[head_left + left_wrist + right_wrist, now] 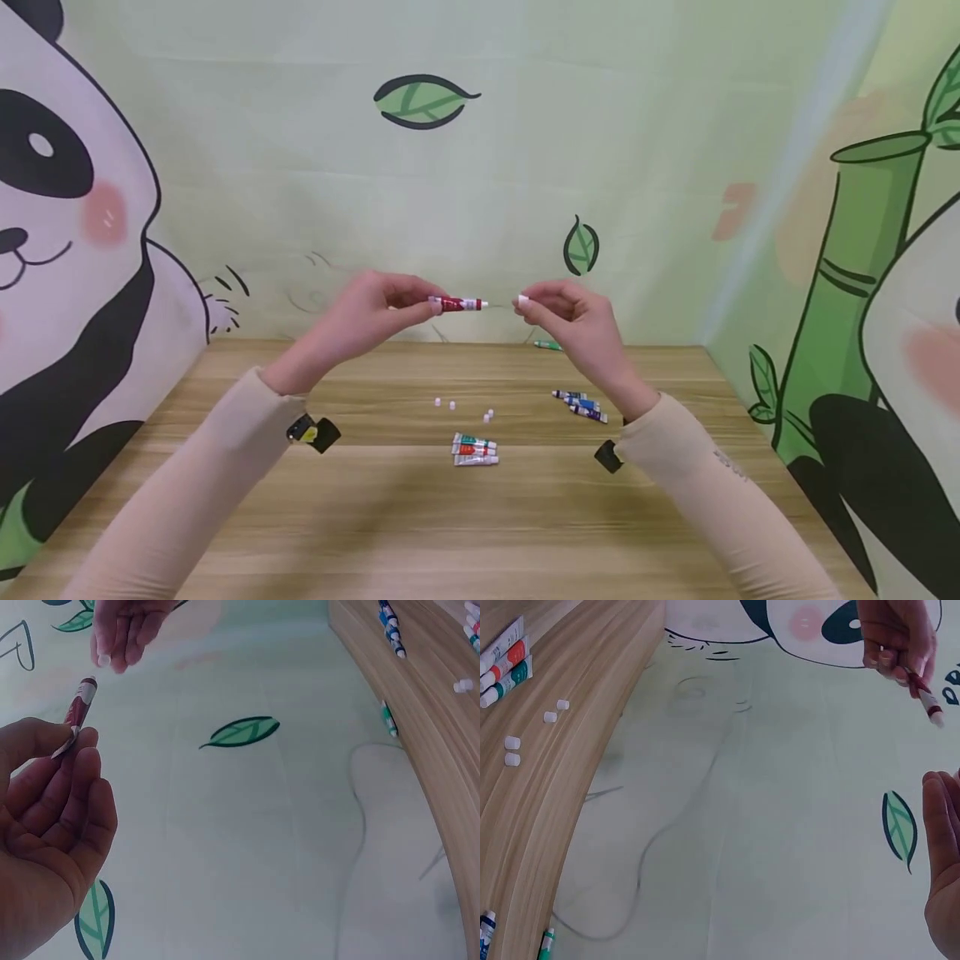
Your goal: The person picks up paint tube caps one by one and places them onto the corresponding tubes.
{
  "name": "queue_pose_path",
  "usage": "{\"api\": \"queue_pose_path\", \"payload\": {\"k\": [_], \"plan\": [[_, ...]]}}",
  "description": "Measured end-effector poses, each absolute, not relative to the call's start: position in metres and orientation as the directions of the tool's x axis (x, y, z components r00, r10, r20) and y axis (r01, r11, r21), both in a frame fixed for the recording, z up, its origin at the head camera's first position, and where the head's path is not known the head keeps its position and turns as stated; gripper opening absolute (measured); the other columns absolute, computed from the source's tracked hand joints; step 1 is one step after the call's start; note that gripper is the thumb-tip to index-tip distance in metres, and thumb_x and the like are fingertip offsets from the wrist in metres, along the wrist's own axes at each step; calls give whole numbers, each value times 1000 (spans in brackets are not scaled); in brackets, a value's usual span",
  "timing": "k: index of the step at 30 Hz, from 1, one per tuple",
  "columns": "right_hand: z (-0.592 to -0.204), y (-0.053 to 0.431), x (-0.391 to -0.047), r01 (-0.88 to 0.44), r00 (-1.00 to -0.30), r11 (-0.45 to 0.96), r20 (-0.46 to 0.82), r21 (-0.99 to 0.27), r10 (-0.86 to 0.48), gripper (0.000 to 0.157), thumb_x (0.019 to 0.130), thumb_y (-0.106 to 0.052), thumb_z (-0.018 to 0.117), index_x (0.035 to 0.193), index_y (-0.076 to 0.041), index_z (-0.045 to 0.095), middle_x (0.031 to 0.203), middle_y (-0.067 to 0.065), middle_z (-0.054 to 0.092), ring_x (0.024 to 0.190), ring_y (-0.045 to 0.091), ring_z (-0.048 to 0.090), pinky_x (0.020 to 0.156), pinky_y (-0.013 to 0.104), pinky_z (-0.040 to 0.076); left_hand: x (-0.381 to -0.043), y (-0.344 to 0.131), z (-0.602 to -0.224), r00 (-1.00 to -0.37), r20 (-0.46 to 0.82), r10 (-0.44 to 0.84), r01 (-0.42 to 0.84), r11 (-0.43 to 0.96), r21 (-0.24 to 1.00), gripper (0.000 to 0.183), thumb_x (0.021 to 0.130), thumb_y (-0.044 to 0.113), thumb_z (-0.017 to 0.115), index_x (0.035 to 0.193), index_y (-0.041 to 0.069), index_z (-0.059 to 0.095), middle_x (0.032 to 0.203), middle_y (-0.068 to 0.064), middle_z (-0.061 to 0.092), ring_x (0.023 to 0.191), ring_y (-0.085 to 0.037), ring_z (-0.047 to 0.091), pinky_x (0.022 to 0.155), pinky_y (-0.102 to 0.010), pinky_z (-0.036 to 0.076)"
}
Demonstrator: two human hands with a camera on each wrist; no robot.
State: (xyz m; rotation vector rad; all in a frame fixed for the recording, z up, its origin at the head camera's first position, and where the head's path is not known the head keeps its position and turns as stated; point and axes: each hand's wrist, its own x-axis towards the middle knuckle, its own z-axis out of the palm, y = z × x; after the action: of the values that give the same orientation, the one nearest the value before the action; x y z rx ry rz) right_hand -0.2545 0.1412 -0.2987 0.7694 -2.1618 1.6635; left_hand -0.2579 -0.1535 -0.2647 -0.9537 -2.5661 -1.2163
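Note:
Above the table my left hand [371, 312] pinches a dark red paint tube [459, 305] by its tail end, its white nozzle pointing right and bare. Across a small gap, my right hand [573, 321] holds a small white cap [523, 298] between thumb and fingertips. The left wrist view shows the red tube [81, 703] between thumb and forefinger, its nozzle aimed at the other hand. In the right wrist view, the tube [928, 701] is seen nozzle-down, and only part of my right hand [945, 847] shows at the edge.
Several loose white caps [452, 406] lie mid-table. Nearer, paint tubes in green, red and white [474, 450] lie side by side. Blue and dark tubes [581, 405] are grouped at right, and a green tube [548, 344] lies by the back edge, against the printed cloth [480, 183].

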Motion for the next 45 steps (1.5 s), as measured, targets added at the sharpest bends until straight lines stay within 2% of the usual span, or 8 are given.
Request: {"api": "queue_pose_path", "payload": {"k": [4, 10, 16, 20, 30, 45], "plan": [[-302, 134, -251, -581, -810, 199, 537, -789, -235, 23, 95, -26, 73, 110, -8, 72, 102, 5, 76, 92, 27, 71, 80, 32, 57, -252, -148, -265, -778, 385, 496, 607, 439, 662, 19, 97, 24, 70, 113, 15, 76, 98, 4, 74, 79, -18, 64, 64, -34, 45], [-302, 126, -240, -607, -791, 218, 557, -764, -251, 19, 95, -21, 73, 109, -9, 72, 100, 4, 76, 88, 21, 72, 79, 33, 58, -249, -146, -268, -766, 394, 508, 614, 399, 681, 19, 97, 19, 69, 113, 11, 76, 98, 2, 75, 78, -18, 65, 66, -32, 49], [-300, 122, -236, -633, -771, 202, 583, -747, -257, 18, 95, -18, 72, 110, -7, 72, 100, 6, 76, 87, 21, 72, 78, 32, 58, -246, -145, -269, -757, 415, 505, 625, 371, 687, 17, 97, 13, 69, 111, 10, 77, 98, 1, 75, 75, -18, 64, 65, -30, 50], [-300, 122, -233, -635, -768, 188, 587, -749, -257, 17, 95, -15, 72, 110, -6, 72, 100, 6, 76, 88, 21, 73, 79, 33, 58, -242, -144, -269, -762, 416, 496, 624, 391, 677, 16, 97, 16, 70, 111, 12, 77, 97, 3, 75, 75, -17, 65, 65, -31, 51], [-302, 123, -232, -645, -757, 175, 590, -744, -279, 17, 95, -12, 71, 111, -5, 71, 101, 7, 76, 87, 22, 73, 79, 33, 58, -234, -144, -269, -796, 398, 456, 583, 400, 707, 18, 98, 20, 69, 113, 13, 77, 95, 2, 73, 71, -20, 60, 53, -28, 39], [-308, 124, -230, -662, -739, 183, 590, -727, -326, 17, 95, -9, 71, 112, -5, 71, 104, 6, 76, 90, 20, 73, 81, 33, 58, -227, -142, -272, -791, 407, 457, 596, 422, 683, 16, 98, 19, 68, 109, 13, 78, 92, 4, 74, 71, -19, 61, 49, -26, 34]]}}
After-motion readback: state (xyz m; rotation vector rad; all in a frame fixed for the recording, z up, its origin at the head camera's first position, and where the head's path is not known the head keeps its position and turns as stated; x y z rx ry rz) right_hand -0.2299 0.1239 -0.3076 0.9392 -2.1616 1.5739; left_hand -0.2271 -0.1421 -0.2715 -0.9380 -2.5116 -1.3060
